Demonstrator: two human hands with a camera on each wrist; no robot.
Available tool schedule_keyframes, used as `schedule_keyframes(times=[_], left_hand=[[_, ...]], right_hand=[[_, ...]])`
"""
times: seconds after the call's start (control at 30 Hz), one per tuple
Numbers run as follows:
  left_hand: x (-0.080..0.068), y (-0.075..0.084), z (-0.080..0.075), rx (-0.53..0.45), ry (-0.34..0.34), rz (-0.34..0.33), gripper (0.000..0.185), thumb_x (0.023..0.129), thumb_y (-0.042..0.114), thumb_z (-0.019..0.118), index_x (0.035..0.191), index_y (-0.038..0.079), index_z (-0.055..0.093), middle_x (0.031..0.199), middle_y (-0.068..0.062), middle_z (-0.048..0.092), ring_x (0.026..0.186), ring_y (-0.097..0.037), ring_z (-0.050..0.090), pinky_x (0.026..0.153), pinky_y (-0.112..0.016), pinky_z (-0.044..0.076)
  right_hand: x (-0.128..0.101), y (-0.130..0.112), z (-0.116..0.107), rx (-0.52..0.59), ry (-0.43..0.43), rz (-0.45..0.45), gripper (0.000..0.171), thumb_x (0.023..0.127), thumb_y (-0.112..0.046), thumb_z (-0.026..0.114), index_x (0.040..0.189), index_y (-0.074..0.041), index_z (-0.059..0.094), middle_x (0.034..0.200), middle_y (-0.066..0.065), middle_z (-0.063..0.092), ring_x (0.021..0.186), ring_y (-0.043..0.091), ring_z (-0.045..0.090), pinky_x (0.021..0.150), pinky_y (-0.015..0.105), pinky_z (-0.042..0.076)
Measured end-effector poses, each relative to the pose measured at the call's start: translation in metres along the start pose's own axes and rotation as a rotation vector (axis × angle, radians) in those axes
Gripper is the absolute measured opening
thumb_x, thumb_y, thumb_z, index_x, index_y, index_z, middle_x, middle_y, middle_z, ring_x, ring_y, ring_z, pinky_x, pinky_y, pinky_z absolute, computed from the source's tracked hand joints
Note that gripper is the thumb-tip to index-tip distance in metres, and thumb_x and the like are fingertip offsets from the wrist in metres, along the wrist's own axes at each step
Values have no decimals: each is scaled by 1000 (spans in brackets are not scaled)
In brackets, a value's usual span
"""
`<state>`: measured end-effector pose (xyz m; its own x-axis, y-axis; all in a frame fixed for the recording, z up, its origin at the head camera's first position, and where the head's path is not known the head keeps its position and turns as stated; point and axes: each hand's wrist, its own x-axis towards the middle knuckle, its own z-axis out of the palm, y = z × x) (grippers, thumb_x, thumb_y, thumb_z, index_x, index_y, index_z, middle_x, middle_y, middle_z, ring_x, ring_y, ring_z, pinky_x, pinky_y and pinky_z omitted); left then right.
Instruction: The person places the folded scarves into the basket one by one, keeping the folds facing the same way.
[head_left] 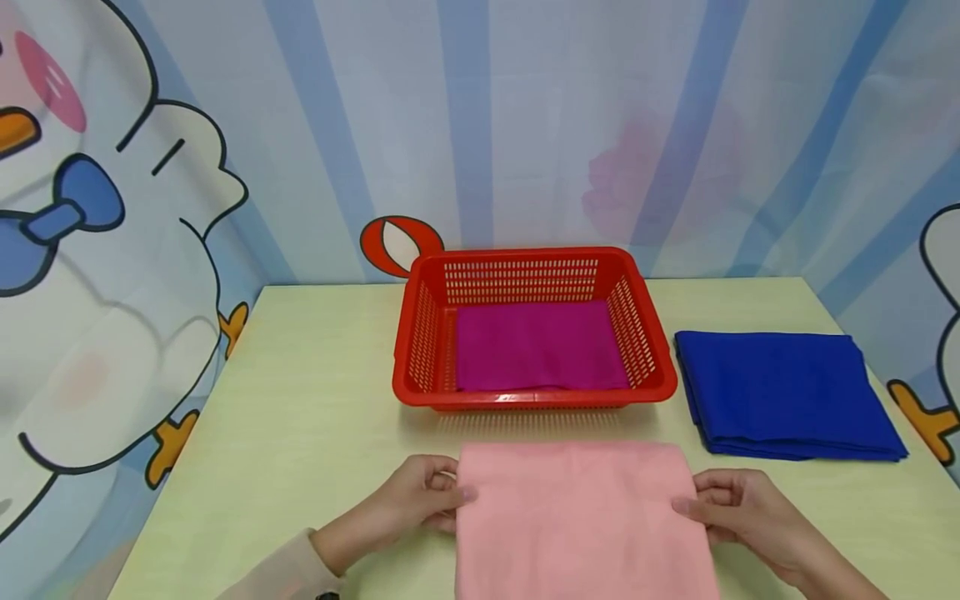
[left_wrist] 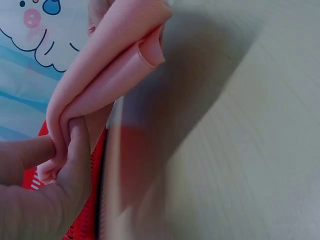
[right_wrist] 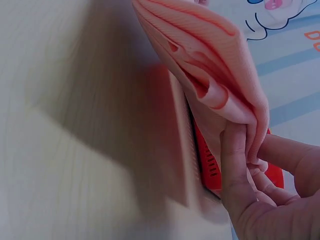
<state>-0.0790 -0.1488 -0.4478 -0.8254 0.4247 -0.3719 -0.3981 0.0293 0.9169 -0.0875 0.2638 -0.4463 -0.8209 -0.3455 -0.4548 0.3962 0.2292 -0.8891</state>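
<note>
The left hand [head_left: 416, 498] pinches the left edge of a folded pink cloth [head_left: 577, 521] between thumb and fingers, and the right hand [head_left: 750, 517] pinches its right edge likewise. Held above the pale wood-grain table [head_left: 300, 392], the pink cloth is just in front of a red plastic basket [head_left: 534, 398]. A folded magenta cloth [head_left: 540, 346] lies inside the basket; a folded blue cloth [head_left: 795, 396] lies to its right

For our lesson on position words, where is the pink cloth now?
In the head view, the pink cloth is low, just right of centre, in front of the red basket, held between the left hand and right hand.
</note>
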Motion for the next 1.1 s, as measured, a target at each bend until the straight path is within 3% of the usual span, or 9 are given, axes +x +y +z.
schedule_keyframes(times=[0.5, 0.7, 0.93, 1.1], left_hand=[[-10, 15, -3, -2, -16, 35, 29, 96, 0, 64, 118, -16, 56, 84, -9, 71, 77, -16, 71, 69, -32, 60], [-13, 23, -2, 0, -26, 45, 31, 96, 3, 65, 120, -16, 56, 88, -11, 72, 79, -17, 71, 70, -32, 60], [-20, 35, -2, 12, -33, 54, 36, 97, 5, 65, 124, -16, 54, 93, -12, 72, 81, -18, 71, 72, -31, 60], [-22, 45, -2, 33, -29, 59, 40, 97, 8, 66, 127, -15, 53, 96, -12, 72, 84, -18, 71, 74, -32, 59]], right_hand=[[-11, -19, 1, -64, 68, 89, 35, 94, -22, 72, 113, 6, 64, 92, 6, 73, 80, 17, 67, 73, 35, 60], [-15, -27, 0, -70, 64, 77, 33, 94, -25, 71, 112, 2, 66, 93, 7, 73, 82, 18, 68, 76, 36, 59], [-21, -36, -7, -28, 0, -26, 13, 98, -15, 66, 106, -5, 68, 90, 4, 73, 83, 16, 69, 76, 38, 59], [-20, -44, -9, -60, 25, -44, 16, 98, -17, 66, 107, -4, 68, 91, 5, 73, 85, 18, 69, 78, 38, 59]])
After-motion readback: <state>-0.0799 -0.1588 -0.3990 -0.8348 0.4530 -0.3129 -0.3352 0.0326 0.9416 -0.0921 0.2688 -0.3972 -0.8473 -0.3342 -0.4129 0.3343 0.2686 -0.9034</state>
